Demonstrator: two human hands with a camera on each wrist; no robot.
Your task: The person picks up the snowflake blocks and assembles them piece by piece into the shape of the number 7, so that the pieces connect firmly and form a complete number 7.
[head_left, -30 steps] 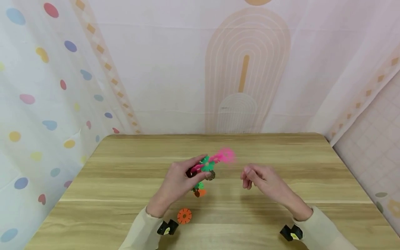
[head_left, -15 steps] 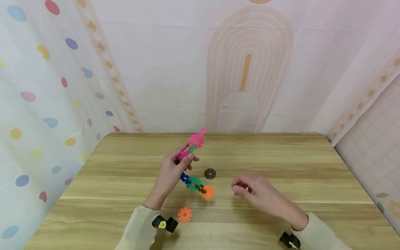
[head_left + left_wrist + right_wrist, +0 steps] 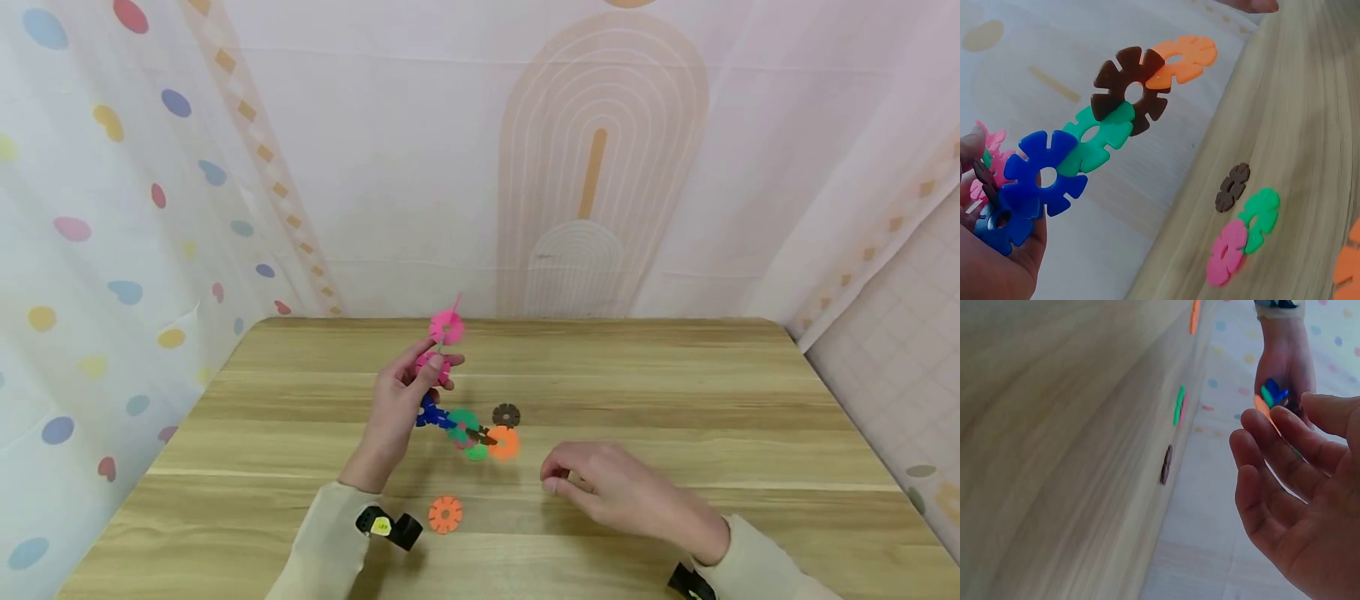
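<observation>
**Disc chain held up in left hand, right hand empty**

Your left hand pinched the disc chain at its blue-and-pink end, fingers curled round it. The chain was lifted clear of the table, its orange tip hanging out toward the middle. Your right hand hovered low over the wood, fingers loosely curled and holding nothing.

Step, as I judge it: between pieces, chain ready and no new disc picked. A next move would call for a pinch on a loose piece. The brown disc and the orange disc lay nearest.

The left wrist view showed the chain order: blue, green, brown, orange. It also showed a joined pink-green pair flat on the wood, which the head view blurred. The right wrist view confirmed the bare palm.
</observation>
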